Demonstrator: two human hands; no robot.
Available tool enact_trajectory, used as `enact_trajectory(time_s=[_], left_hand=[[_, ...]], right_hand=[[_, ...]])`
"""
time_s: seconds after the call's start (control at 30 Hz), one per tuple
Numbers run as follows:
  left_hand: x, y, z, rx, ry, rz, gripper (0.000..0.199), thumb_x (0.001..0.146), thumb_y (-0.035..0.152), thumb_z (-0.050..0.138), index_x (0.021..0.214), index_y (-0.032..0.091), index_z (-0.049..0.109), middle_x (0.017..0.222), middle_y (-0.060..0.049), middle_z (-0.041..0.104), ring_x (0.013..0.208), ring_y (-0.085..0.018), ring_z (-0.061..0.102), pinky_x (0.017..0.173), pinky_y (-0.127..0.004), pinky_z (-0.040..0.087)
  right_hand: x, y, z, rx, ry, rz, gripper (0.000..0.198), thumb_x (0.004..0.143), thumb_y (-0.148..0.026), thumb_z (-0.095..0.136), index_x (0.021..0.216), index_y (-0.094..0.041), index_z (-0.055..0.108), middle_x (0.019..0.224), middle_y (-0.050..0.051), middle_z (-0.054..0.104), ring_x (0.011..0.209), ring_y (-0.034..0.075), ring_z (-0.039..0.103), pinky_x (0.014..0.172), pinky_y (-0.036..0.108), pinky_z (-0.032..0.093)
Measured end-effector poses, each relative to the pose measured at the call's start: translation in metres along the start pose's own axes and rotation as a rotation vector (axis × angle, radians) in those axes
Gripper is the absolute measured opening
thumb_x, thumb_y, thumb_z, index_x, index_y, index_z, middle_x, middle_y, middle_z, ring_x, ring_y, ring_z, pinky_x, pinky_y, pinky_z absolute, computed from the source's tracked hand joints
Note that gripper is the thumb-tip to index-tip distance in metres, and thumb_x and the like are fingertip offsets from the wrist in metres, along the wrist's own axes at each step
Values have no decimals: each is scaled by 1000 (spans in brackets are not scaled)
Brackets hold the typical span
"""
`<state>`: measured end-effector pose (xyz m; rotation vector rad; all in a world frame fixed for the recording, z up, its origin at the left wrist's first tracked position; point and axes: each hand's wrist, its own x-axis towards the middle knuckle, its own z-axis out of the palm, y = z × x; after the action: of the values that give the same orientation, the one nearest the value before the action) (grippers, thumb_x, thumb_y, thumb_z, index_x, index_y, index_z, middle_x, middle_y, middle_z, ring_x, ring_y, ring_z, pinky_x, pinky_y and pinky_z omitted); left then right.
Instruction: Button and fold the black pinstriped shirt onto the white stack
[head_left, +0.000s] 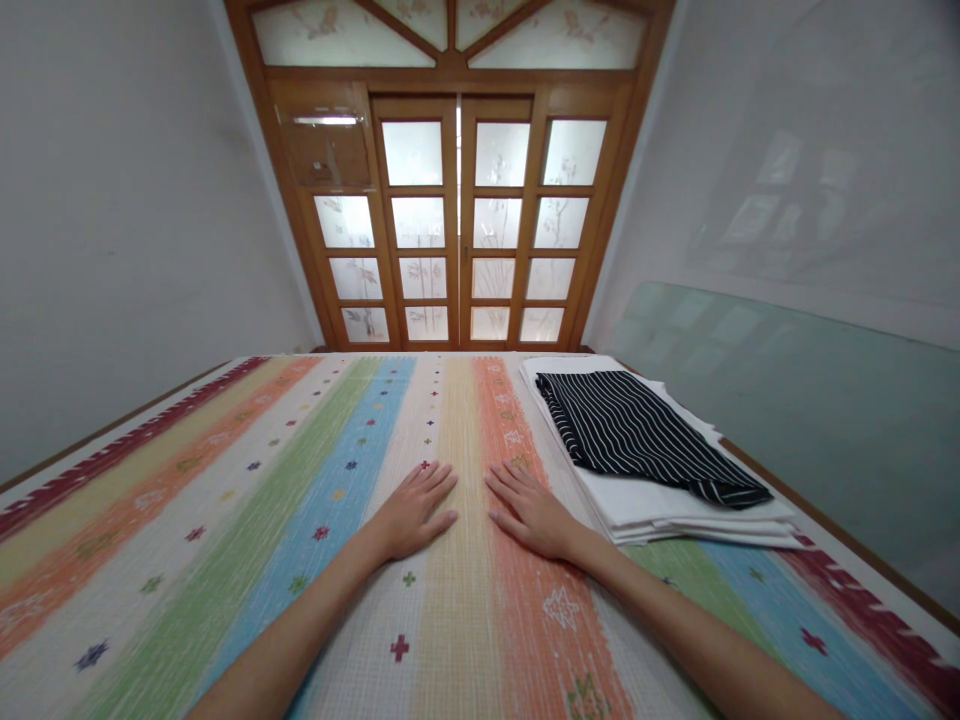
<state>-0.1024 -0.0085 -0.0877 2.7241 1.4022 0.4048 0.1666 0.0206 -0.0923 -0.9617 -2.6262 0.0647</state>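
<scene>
Both of my hands rest flat on a bright striped cloth (465,600) that covers the broad surface before me. My left hand (415,510) lies over the white and yellow stripes, fingers stretched forward and thumb apart, holding nothing. On the orange stripe, my right hand (531,510) is spread in the same way and is also without anything in it. To the right of it sits a stack of folded white cloth (637,510). A folded black piece of fabric with thin white stripes (637,430) lies on top of that stack, apart from my hand.
Wooden doors with frosted glass panes (461,220) stand beyond the far edge. A pale wall (135,200) rises at the left. Along the right side, a pale green panel (787,390) leans or stands against another pale wall (847,180).
</scene>
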Motion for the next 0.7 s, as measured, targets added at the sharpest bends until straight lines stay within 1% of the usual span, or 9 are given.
enact_trajectory(time_s=[0.1, 0.23, 0.5, 0.6, 0.7], left_hand=[[0, 0, 0, -10, 1, 4, 60, 95, 55, 32, 146, 23, 35, 152, -8, 34, 142, -25, 26, 117, -46, 21], [-1, 0, -1, -24, 8, 4, 60, 95, 55, 32, 146, 23, 35, 152, -8, 34, 143, -25, 26, 117, -47, 21], [0, 1, -2, -24, -11, -7, 60, 95, 55, 33, 146, 22, 36, 153, -9, 32, 143, -26, 25, 117, -48, 21], [-1, 2, -2, -22, 0, -1, 59, 94, 53, 36, 143, 21, 41, 150, -9, 37, 141, -27, 29, 116, -49, 23], [2, 1, -5, -47, 45, 29, 49, 94, 47, 41, 133, 19, 53, 141, -10, 50, 135, -25, 41, 113, -48, 32]], right_hand=[[0, 0, -1, 1, -8, 1, 54, 96, -41, 41, 141, -13, 45, 148, 15, 40, 138, 29, 34, 113, 50, 28], [0, -1, -1, 9, -8, 6, 53, 96, -41, 41, 142, -15, 45, 148, 14, 40, 138, 29, 34, 113, 51, 29], [1, -1, -2, 0, -25, 10, 53, 96, -40, 42, 141, -12, 46, 147, 15, 41, 138, 30, 34, 114, 51, 27], [0, -3, -3, -2, -39, 30, 54, 96, -40, 43, 141, -11, 46, 147, 16, 41, 139, 30, 33, 113, 50, 27], [1, -3, -7, 4, -44, 9, 53, 95, -41, 44, 139, -11, 48, 145, 16, 44, 137, 30, 36, 112, 49, 30]])
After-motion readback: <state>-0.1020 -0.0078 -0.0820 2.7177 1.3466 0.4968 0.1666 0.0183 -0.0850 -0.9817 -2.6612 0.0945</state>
